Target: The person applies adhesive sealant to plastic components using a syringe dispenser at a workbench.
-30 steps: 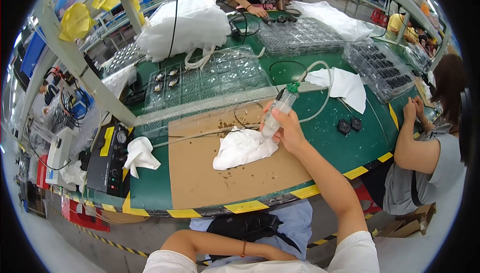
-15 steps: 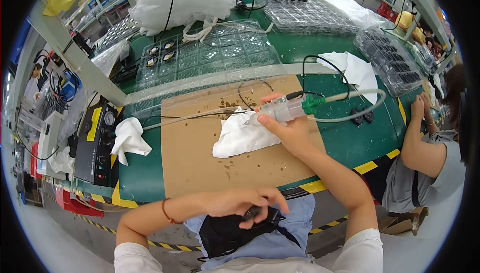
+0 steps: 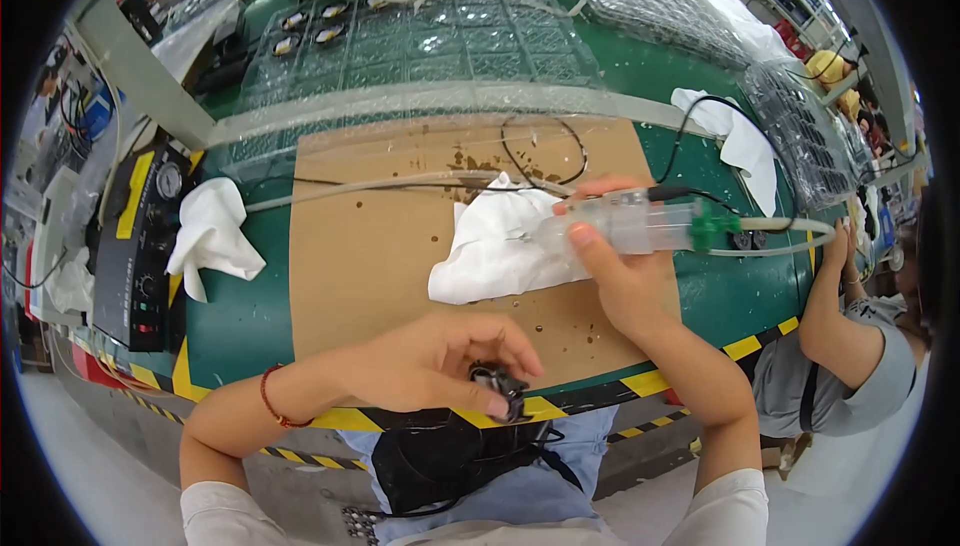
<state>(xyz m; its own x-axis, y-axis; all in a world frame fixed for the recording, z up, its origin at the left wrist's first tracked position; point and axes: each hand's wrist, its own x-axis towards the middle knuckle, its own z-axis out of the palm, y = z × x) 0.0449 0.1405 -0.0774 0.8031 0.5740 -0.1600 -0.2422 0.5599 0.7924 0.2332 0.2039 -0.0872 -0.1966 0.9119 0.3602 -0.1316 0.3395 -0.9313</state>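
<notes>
My left hand (image 3: 450,361) is closed around a small black plastic part (image 3: 500,389), above the table's near edge. My right hand (image 3: 630,281) grips a clear dispensing syringe (image 3: 640,224) with a green cap. Its needle tip points left, over or against a crumpled white cloth (image 3: 495,246); whether it touches the cloth I cannot tell. A pale hose (image 3: 815,240) and a black cable run from the syringe. Beneath the cloth lies a brown cardboard sheet (image 3: 350,276) with dark spots.
On the left stand a black dispenser box (image 3: 135,256) with a gauge and another white cloth (image 3: 215,231). Behind the cardboard, a clear compartment tray (image 3: 430,41) holds a few small parts. At right are a white cloth (image 3: 745,156), a tray of black parts (image 3: 800,131) and a co-worker's arm (image 3: 835,316).
My left hand has come up from my lap to the table edge, bringing the black part into clearer sight. The syringe, still in my right hand, is more level. The whole view has shifted.
</notes>
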